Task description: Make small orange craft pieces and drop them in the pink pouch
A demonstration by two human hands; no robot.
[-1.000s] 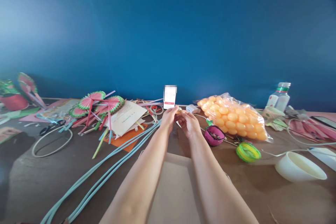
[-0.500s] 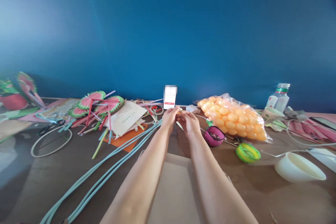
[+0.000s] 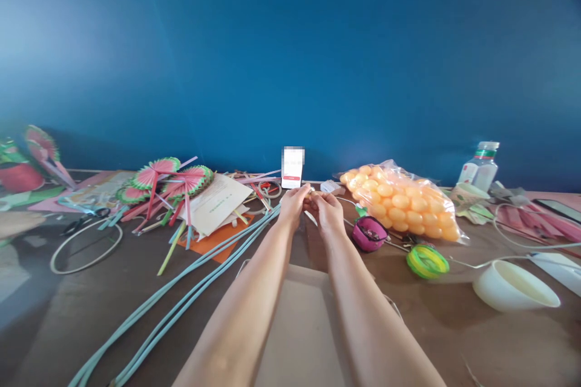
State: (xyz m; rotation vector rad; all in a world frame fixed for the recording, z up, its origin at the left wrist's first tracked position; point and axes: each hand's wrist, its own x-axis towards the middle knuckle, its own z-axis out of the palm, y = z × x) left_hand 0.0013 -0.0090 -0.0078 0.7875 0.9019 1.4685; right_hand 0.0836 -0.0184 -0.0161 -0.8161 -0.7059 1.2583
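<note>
Both arms reach forward over the brown table, and the hands meet just in front of a phone (image 3: 291, 170) that stands upright against the blue wall. My left hand (image 3: 293, 205) is closed, its fingertips pinched on something small and pale. From the other side, my right hand (image 3: 327, 211) has its fingers bent together at the same spot, touching or nearly touching the left. What sits between the fingertips is too small to name. A thin pale strip (image 3: 311, 217) shows just below the hands. Under the forearms lies a flat beige board (image 3: 302, 326).
To the left are light-blue tubes (image 3: 200, 275), watermelon-patterned paper fans (image 3: 157, 173), papers (image 3: 215, 205) and scissors (image 3: 88, 217). On the right lie a bag of orange balls (image 3: 403, 202), a purple bowl (image 3: 370, 234), a yellow-green coil (image 3: 427, 262), a white bowl (image 3: 515, 287) and a bottle (image 3: 481, 166).
The view has shifted very slightly. Both hands stay together at the same spot, with only small finger movement.
</note>
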